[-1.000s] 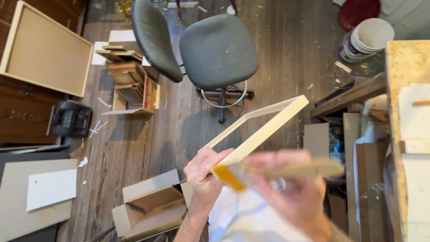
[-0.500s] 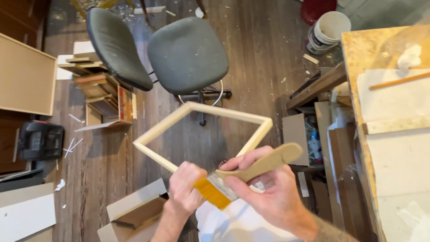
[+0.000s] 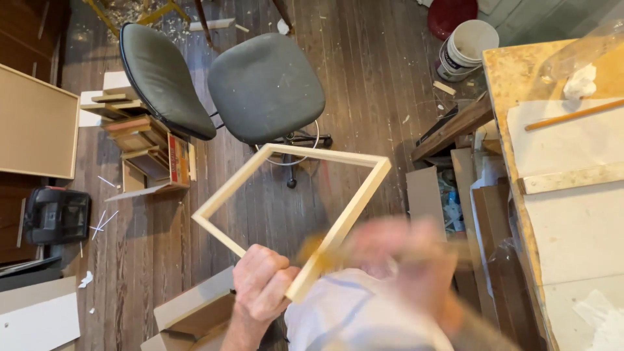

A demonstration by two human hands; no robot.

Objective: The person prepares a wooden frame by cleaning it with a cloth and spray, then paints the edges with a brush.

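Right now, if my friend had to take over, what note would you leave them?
Left hand: fingers clamped on the near corner of the pale wooden frame, held up over the floor, above the office chair.
Right hand: motion-blurred against the frame's near right edge, apparently gripping a wooden-handled tool; the grip is unclear.
Done: frame is joined on four sides.
Left: cannot tell how much of the edge is worked.

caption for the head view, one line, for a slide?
Left hand grips a pale wooden frame above a plank floor; blurred right hand works at its lower corner.
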